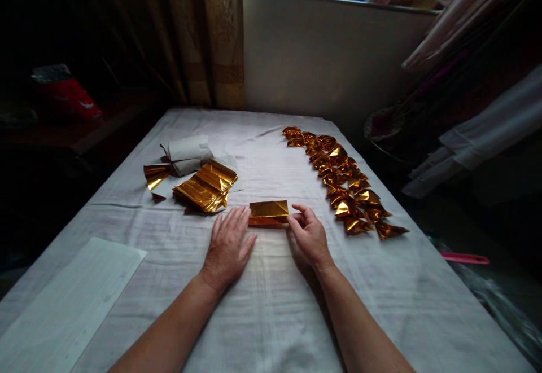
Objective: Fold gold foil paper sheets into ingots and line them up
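A folded strip of gold foil paper [268, 209] lies on the white-covered table between my hands, its long side running left to right. My left hand [231, 240] rests flat with fingers stretched out, fingertips at the strip's left end. At the right end, my right hand [310, 233] pinches the strip's edge between thumb and forefinger. Just beyond my left hand is a stack of gold foil sheets [206, 185]. To the right, folded gold foil pieces [334, 172] run in a long double row toward the far edge.
Behind the stack lies a torn white paper wrapper [186, 152], with a curled foil piece [154, 176] beside it. A white sheet of paper [76, 305] covers the near left of the table. Hanging clothes [486, 124] crowd the right side; a curtain [203, 34] hangs behind.
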`<action>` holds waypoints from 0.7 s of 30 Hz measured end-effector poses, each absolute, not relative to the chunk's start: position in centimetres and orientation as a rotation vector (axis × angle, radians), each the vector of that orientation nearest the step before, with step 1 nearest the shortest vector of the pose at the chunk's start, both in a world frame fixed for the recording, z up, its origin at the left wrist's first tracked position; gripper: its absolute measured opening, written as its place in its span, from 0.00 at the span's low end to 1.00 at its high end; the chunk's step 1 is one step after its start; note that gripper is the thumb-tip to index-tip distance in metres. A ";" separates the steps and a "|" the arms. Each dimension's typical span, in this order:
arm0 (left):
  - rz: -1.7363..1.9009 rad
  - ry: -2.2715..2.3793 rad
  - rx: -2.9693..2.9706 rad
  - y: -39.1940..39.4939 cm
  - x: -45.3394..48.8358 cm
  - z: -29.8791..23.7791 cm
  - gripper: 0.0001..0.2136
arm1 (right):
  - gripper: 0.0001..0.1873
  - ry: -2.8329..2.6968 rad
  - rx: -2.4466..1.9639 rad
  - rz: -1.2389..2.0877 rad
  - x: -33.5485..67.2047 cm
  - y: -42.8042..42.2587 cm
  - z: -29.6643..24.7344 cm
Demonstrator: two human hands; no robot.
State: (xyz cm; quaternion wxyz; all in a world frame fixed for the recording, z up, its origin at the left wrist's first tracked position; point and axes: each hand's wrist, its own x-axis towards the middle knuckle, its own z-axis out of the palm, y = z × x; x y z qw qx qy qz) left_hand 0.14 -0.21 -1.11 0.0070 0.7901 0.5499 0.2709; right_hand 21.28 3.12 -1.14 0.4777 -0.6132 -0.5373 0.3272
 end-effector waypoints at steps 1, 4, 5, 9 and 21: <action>0.881 1.760 2.434 -0.1 0.0 -1.3 0.24 | 0.22 -1.282 -1.464 0.837 21.3 3.1 -1.1; 0.926 1.786 2.347 0.3 -0.3 -1.8 0.23 | 0.23 -1.214 -1.381 0.927 21.5 3.1 -1.0; 0.933 1.767 2.328 0.4 -0.4 -1.8 0.22 | 0.24 -1.209 -1.365 0.942 21.6 3.1 -1.0; 1.020 1.705 2.237 0.7 -0.7 -1.7 0.18 | 0.23 -1.223 -1.326 0.959 21.7 3.1 -1.0; 1.146 1.642 2.026 0.7 -0.4 -0.3 0.10 | 0.21 -1.359 -1.341 0.834 21.7 2.9 -1.5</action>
